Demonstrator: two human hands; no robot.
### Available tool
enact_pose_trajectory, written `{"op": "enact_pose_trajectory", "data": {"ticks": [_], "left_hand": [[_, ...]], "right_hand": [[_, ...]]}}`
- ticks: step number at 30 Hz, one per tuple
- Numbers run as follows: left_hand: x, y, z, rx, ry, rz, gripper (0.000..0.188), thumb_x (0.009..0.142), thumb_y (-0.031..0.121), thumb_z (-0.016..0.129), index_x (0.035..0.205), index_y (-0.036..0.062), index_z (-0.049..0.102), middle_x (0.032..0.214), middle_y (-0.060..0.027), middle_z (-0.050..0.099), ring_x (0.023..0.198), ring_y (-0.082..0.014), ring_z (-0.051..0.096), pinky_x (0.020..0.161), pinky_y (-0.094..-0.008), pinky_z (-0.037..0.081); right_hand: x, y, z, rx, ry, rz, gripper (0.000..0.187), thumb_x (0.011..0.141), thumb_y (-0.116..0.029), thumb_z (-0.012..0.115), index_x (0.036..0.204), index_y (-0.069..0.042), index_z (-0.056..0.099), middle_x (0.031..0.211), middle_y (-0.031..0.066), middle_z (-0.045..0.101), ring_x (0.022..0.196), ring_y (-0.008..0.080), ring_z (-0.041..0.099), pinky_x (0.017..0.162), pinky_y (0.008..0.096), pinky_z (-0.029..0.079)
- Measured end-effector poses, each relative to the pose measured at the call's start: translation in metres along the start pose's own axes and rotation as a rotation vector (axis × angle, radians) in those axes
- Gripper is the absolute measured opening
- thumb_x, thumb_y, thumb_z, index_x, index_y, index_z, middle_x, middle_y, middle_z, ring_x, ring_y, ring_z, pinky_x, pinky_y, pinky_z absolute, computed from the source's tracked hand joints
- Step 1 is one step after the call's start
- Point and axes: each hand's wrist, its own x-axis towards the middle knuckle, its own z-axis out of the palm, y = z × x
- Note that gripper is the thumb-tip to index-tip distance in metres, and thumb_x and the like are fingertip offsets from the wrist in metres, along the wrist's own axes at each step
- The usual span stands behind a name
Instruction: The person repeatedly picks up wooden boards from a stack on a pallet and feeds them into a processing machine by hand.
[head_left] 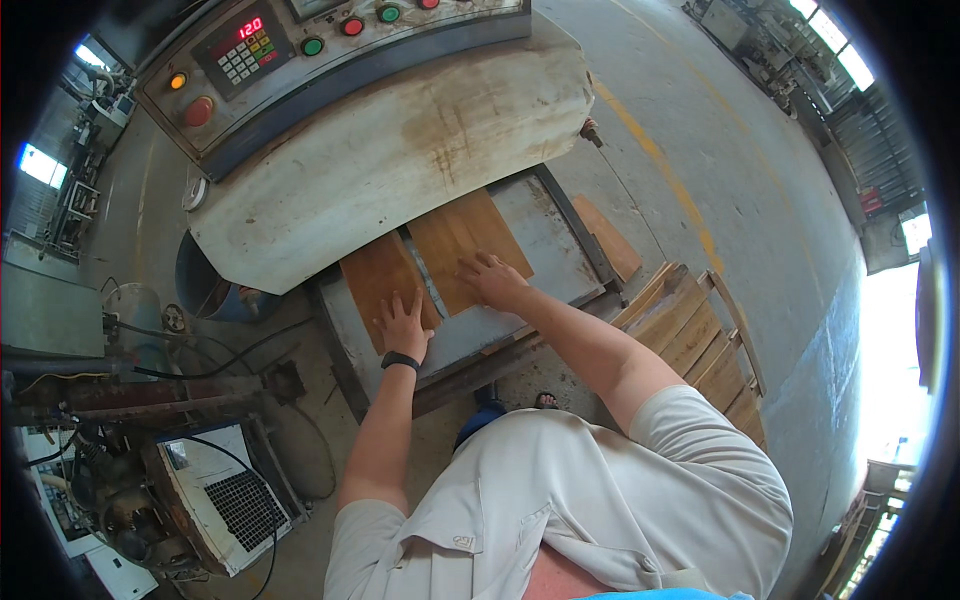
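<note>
Two flat brown wooden boards lie side by side on a grey metal machine table (pixel 460 345), with a narrow gap between them. My left hand (pixel 402 330) rests on the near end of the left board (pixel 378 272), fingers spread, a dark band on its wrist. On the right board (pixel 468 232), near its lower right part, my right hand (pixel 492 282) lies with its fingers stretched out. The far ends of both boards are hidden beneath the machine's stained, pale hood (pixel 400 150).
Above the hood runs a control panel (pixel 245 60) with a keypad and coloured buttons. Stacked wooden planks (pixel 690 335) stand to the right, near a loose board (pixel 607 238). At left are a blue drum (pixel 205 285), hoses and a machine with a black grille (pixel 245 510).
</note>
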Motion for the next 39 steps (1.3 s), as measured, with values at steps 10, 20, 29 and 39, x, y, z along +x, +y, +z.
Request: {"op": "enact_pose_trajectory", "data": {"ticks": [10,20,29,39], "left_hand": [[0.035,-0.022,-0.009,-0.026,0.022,0.005,0.089,0.076,0.034,0.084,0.152,0.0208,0.04,0.16,-0.0133,0.028,0.147,-0.0402,0.025,0.117,-0.0635,0.029],[0.068,-0.015,-0.022,0.017,0.047,0.065,0.082,0.083,0.036,0.079,0.152,0.0182,0.039,0.161,-0.0134,0.025,0.148,-0.0376,0.024,0.118,-0.061,0.03],[0.046,-0.011,-0.006,-0.113,0.186,0.186,0.071,0.085,0.027,0.078,0.146,0.0093,0.047,0.156,-0.0177,0.034,0.143,-0.0417,0.03,0.118,-0.0483,0.033],[-0.094,0.114,0.074,-0.331,0.124,0.806,0.053,0.083,0.013,0.075,0.133,0.0025,0.057,0.137,-0.0177,0.053,0.126,-0.0385,0.049,0.107,-0.0478,0.041]], "right_hand": [[0.025,0.001,-0.007,0.064,0.154,0.154,0.058,0.075,-0.019,0.08,0.129,-0.017,0.06,0.138,0.0107,0.05,0.13,0.0334,0.047,0.106,0.0445,0.045],[0.022,0.018,0.014,0.1,0.318,0.194,0.056,0.08,-0.015,0.072,0.134,-0.013,0.058,0.144,0.0107,0.05,0.134,0.0349,0.045,0.113,0.0448,0.038],[-0.128,-0.016,0.043,0.434,0.604,0.412,0.038,0.085,-0.004,0.063,0.123,-0.009,0.064,0.131,0.0115,0.059,0.123,0.0331,0.052,0.104,0.0429,0.045],[-0.389,-0.093,0.164,0.655,0.619,1.179,0.025,0.085,-0.014,0.062,0.108,-0.01,0.071,0.117,0.0137,0.064,0.113,0.0352,0.06,0.097,0.0433,0.05]]}}
